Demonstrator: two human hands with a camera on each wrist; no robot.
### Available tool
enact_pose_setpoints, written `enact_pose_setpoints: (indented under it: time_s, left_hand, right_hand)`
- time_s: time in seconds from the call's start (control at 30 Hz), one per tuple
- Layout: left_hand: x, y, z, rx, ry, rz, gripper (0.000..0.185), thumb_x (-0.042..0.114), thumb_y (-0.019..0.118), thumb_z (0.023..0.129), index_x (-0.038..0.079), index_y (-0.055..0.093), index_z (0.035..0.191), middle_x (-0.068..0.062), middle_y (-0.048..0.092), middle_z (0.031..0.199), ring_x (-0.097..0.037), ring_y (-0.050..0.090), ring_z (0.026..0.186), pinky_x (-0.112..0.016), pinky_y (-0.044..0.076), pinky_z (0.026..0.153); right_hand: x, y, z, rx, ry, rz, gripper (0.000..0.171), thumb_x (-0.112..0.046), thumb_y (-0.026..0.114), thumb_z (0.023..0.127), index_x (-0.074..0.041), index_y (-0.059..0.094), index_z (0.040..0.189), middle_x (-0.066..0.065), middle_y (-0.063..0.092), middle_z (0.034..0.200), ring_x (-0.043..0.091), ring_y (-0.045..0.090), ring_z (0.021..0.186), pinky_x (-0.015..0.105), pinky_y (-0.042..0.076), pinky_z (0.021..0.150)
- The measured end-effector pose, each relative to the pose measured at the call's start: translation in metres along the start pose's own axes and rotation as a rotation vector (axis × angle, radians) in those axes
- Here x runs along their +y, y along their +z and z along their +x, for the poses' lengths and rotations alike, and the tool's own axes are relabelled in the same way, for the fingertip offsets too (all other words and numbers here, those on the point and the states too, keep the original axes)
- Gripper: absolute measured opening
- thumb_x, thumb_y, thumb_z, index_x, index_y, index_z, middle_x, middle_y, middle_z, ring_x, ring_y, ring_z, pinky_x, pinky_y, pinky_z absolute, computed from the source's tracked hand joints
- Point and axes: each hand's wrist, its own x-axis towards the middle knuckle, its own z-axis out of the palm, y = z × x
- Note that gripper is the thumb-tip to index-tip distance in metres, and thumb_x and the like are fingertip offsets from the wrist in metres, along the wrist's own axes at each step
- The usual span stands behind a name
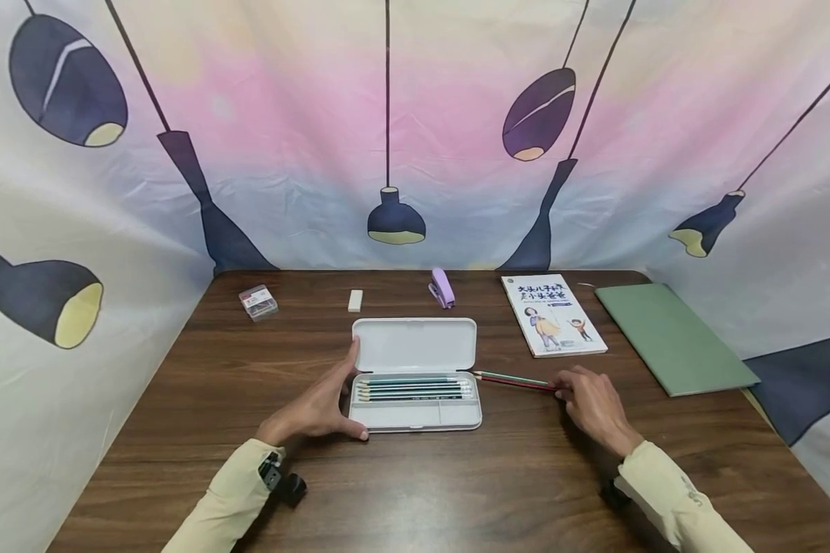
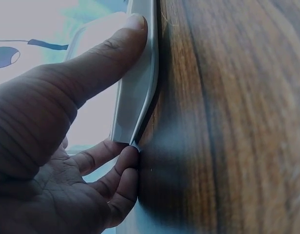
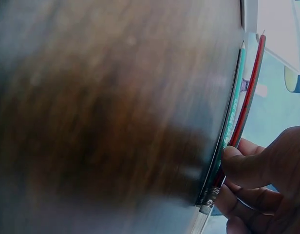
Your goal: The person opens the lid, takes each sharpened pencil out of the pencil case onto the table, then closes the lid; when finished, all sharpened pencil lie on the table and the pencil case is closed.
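Note:
A white pencil case (image 1: 394, 416) lies with its lid (image 1: 415, 344) raised at the back. Several pencils (image 1: 408, 389) lie side by side in its long compartment. My left hand (image 1: 321, 403) holds the case by its left end, thumb on the front edge and fingers toward the hinge side; the left wrist view shows the thumb (image 2: 111, 53) against the case wall. To the right of the case, my right hand (image 1: 591, 401) pinches a red and black pencil (image 3: 248, 100) near its rear end. Beside it a green pencil (image 3: 234, 105) lies on the table.
Behind the case are a white eraser (image 1: 355, 300), a purple stapler (image 1: 442, 288) and, farther left, a small clear box (image 1: 258, 302). A picture book (image 1: 553, 316) and a green folder (image 1: 674, 338) lie at the right. A printed curtain (image 1: 304, 138) surrounds the table.

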Motion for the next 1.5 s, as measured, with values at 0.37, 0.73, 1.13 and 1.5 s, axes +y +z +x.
enact_pose_setpoints:
  time_s: [0.37, 0.73, 1.13, 1.5]
  left_hand:
    - [0.001, -0.002, 0.000, -0.011, -0.033, -0.003, 0.141, 0.041, 0.088, 0.049, 0.015, -0.012, 0.145, -0.008, 0.049, 0.113, -0.018, 0.047, 0.088, -0.035, 0.040, 0.077]
    - [0.003, -0.004, 0.000, -0.008, -0.014, -0.014, 0.140, 0.039, 0.088, 0.050, 0.014, -0.012, 0.145, -0.010, 0.049, 0.114, -0.019, 0.047, 0.089, -0.035, 0.040, 0.077]
    - [0.003, -0.005, 0.001, -0.005, -0.028, -0.011, 0.141, 0.040, 0.088, 0.049, 0.016, -0.012, 0.145, -0.009, 0.049, 0.115, -0.019, 0.047, 0.090, -0.036, 0.040, 0.077]
    - [0.004, -0.001, -0.002, -0.007, -0.037, -0.030, 0.140, 0.038, 0.088, 0.049, 0.016, -0.010, 0.146, -0.009, 0.048, 0.115, -0.021, 0.048, 0.092, -0.037, 0.040, 0.079]
  right_hand:
    - [-0.001, 0.003, 0.001, -0.020, 0.013, -0.004, 0.014, 0.000, 0.072, 0.071, -0.009, 0.069, 0.081, 0.001, 0.059, 0.075, 0.019, 0.059, 0.068, 0.040, 0.046, 0.061]
    - [-0.010, 0.002, 0.007, 0.003, -0.003, -0.006, 0.014, -0.005, 0.074, 0.071, -0.007, 0.069, 0.084, 0.003, 0.061, 0.077, 0.021, 0.058, 0.070, 0.043, 0.042, 0.066]
    - [-0.057, 0.007, 0.048, 0.080, -0.166, 0.102, 0.014, -0.004, 0.069, 0.076, -0.008, 0.071, 0.089, 0.002, 0.067, 0.085, 0.019, 0.062, 0.077, 0.039, 0.043, 0.069]
    - [-0.106, 0.031, 0.065, -0.091, -0.331, 0.107, 0.018, -0.012, 0.068, 0.080, -0.015, 0.071, 0.097, -0.003, 0.067, 0.092, 0.013, 0.059, 0.084, 0.030, 0.037, 0.065]
